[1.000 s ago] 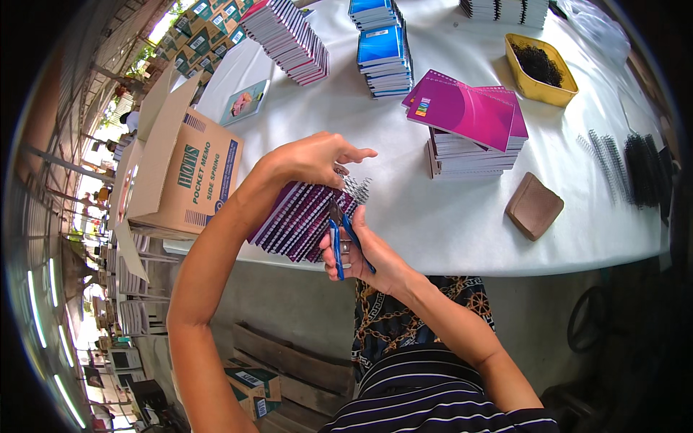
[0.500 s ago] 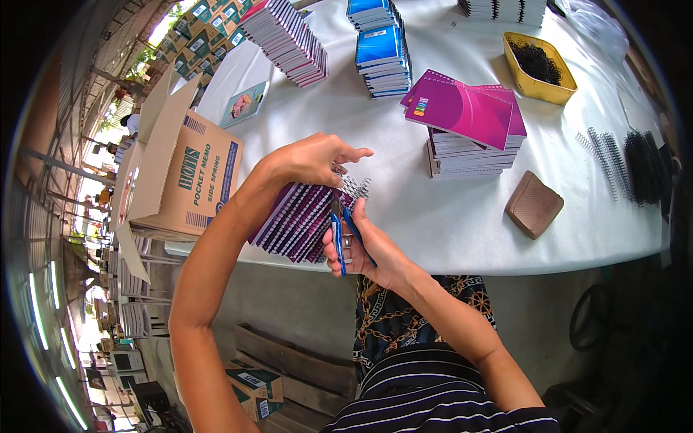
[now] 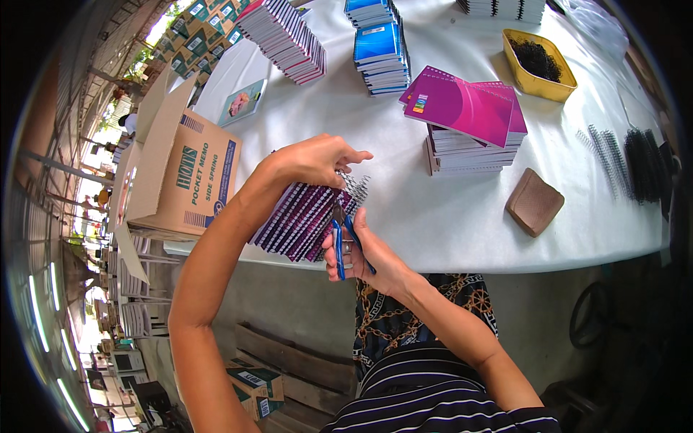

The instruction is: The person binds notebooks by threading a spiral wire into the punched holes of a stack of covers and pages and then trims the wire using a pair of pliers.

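A tight row of purple spiral notebooks (image 3: 292, 220) stands at the table's near edge, its black-and-white coil spines facing up. My left hand (image 3: 317, 159) reaches over its far end. One digit points out to the right while the other fingers bend down and grip at a notebook's coil; their tips are partly hidden. Loose coil ends (image 3: 359, 189) stick out just right of those fingers. Wrapped in my right hand (image 3: 368, 256) is a pair of blue-handled pliers (image 3: 338, 249), handles spread, with its dark jaws at the coils, a little below my left fingers.
An open cardboard box (image 3: 195, 173) stands left. Farther back are pink-edged notebooks (image 3: 285, 40), blue notebooks (image 3: 380, 58) and a teal-covered notebook (image 3: 242, 103). To the right are stacked magenta notebooks (image 3: 469, 115), a yellow tray (image 3: 569, 88) of black coils, a brown block (image 3: 534, 202) and black coils (image 3: 639, 166).
The pliers and my right hand have dropped slightly toward me, so the jaws sit farther from my left fingers. My left hand stays at the coils.
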Demonstrator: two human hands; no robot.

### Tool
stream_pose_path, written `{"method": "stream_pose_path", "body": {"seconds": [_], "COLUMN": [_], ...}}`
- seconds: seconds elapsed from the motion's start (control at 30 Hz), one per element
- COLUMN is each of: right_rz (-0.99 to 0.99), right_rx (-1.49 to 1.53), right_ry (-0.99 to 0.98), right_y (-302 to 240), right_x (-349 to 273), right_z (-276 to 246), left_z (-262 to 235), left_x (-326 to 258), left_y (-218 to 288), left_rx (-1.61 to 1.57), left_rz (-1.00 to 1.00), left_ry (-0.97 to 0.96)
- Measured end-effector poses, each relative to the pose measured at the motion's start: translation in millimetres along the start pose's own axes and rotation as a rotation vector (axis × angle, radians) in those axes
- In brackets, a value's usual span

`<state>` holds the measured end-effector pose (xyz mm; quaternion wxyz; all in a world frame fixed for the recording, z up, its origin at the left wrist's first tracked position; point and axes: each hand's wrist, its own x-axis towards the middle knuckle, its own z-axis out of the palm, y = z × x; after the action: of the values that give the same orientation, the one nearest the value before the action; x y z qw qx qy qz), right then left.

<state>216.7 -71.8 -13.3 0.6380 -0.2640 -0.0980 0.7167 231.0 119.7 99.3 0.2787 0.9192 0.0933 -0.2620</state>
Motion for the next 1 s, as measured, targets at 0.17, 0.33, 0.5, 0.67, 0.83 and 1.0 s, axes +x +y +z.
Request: {"method": "stream_pose_path", "body": {"seconds": [0.17,0.33,0.5,0.67,0.83,1.0], "right_rz": [0.011,0.1,0.021,0.039,0.099,0.086], "right_rx": [-0.01,0.186,-0.072,-0.028,0.081,0.018], "right_ry": [-0.031,-0.319,0.019,0.034,-0.055,-0.018], "right_y": [-3,-1,-4,-14,-16,-2], "right_x": [11,19,-1,2,3,-1], "right_z": [-14,-40,-17,-18,-26,-26], "left_z": [-1,1,-3,-2,3,6], "left_x": [0,8,14,21,24,32], "left_y": [2,13,9,7,4,9], "left_rx": [0.019,0.237,0.154,0.122,0.174,0.261], "left_rz": [-0.004,-0.032,-0.021,-0.074,-0.015,-0.039], "left_ry": [-0.002,-0.062,-0.112,-0.166,-0.201,-0.246]}}
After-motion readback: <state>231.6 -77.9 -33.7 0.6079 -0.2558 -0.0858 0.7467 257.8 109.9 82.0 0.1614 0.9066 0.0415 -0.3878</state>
